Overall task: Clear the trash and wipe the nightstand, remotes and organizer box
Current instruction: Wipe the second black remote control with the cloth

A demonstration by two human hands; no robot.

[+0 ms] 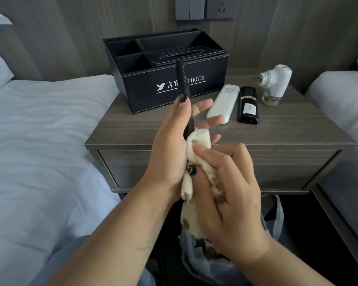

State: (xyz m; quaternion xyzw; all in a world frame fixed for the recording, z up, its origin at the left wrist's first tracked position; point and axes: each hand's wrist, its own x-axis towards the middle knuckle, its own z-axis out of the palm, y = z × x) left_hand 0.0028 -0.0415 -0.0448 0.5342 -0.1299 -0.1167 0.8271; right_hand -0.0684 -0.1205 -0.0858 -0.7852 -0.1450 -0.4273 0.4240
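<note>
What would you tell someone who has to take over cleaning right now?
Left hand holds a black remote upright. Right hand rubs it with the stained cloth.
On the nightstand: organizer box at the back, white remote and a second black remote lying side by side, plug-in device on the right.
Trash bag sits below the hands.
No loose trash shows on top.
Whether the other items are wiped cannot be told.

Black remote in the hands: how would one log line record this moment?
left hand: holds remote upright | right hand: rubs it with cloth | nightstand: two remotes lying
</note>
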